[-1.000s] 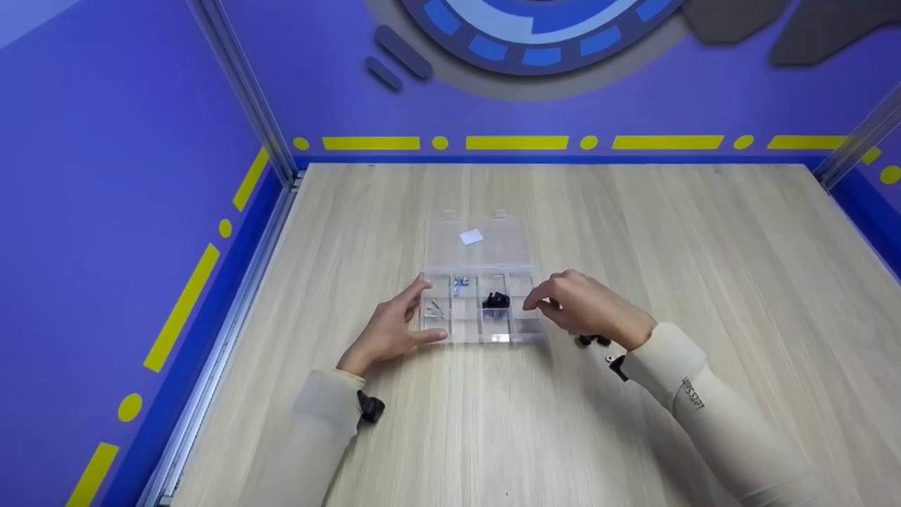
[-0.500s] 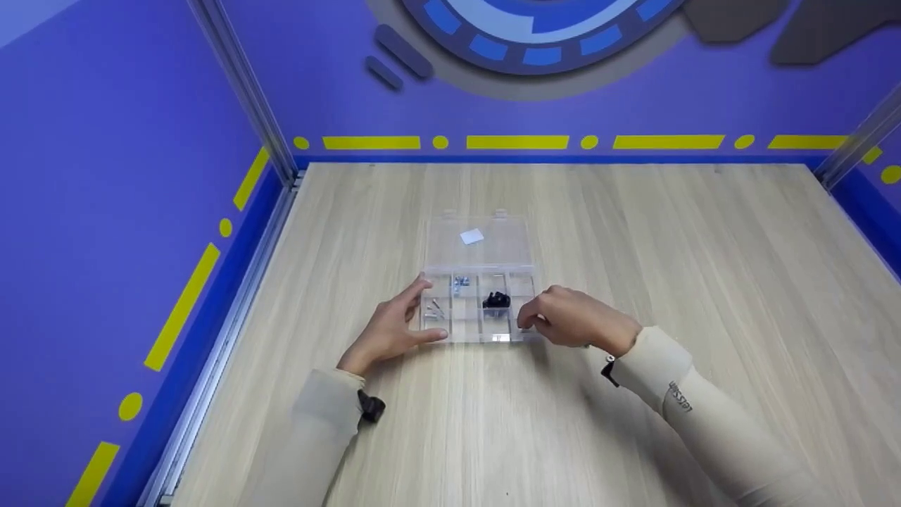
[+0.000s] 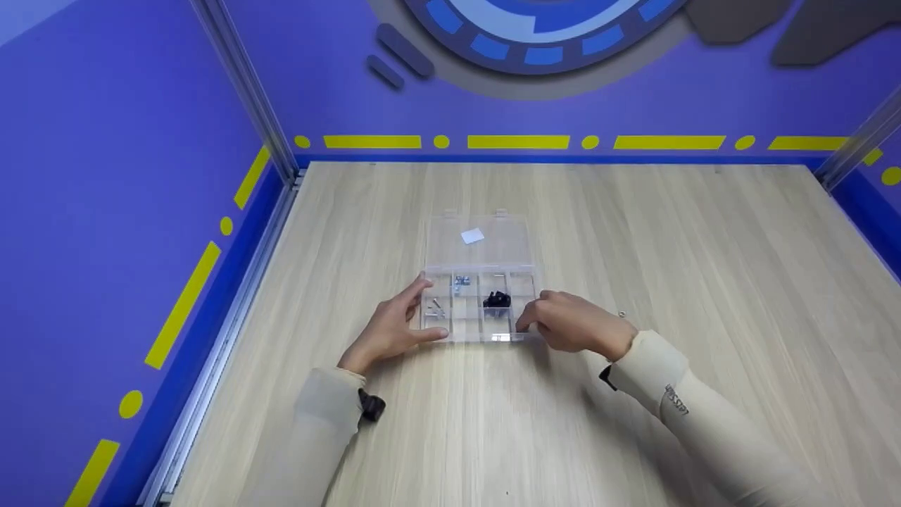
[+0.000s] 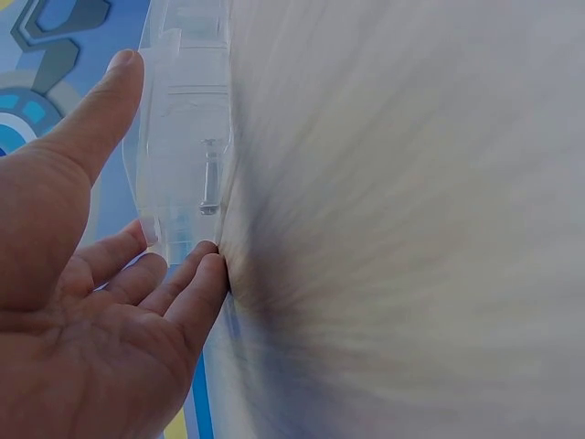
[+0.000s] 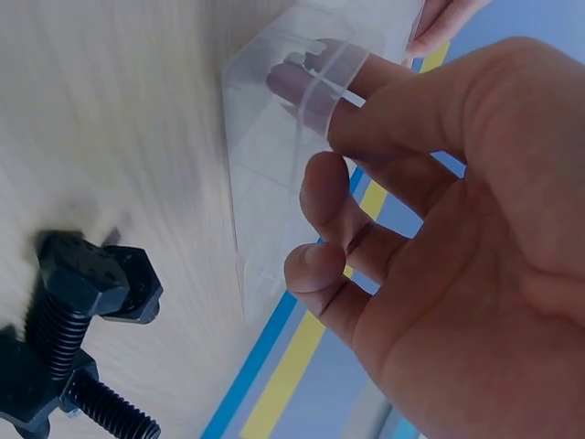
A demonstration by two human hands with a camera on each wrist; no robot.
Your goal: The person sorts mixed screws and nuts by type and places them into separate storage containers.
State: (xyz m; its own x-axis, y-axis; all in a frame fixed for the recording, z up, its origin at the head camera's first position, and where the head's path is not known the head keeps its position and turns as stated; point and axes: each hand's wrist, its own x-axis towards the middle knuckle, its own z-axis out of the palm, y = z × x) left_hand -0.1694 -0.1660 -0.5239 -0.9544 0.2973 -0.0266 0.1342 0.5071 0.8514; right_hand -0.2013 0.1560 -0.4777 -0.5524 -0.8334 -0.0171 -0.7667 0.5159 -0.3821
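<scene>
A clear plastic compartment box (image 3: 466, 327) lies on the table with its lid (image 3: 500, 243) folded back. My left hand (image 3: 391, 327) holds the box's left end, thumb over the front corner and fingers at the far side. My right hand (image 3: 574, 320) reaches into the front right compartment, fingertips down inside; in the right wrist view they show through the plastic near a small dark shape (image 5: 315, 57). I cannot tell whether they pinch anything. Black pieces (image 3: 497, 300) sit in the neighbouring compartment, silver screws (image 3: 436, 307) in a left one and bluish metal bits (image 3: 462, 282) at the back.
Several black hex bolts (image 5: 82, 283) lie on the table beside the right wrist. A small metal nut-like piece (image 3: 622, 314) rests beyond the right forearm. A white paper label (image 3: 472, 236) is on the lid. Blue panels stand behind and at the sides.
My right hand has moved down and slightly left, from above the right compartments into the front right one. My left hand and the box have stayed in place.
</scene>
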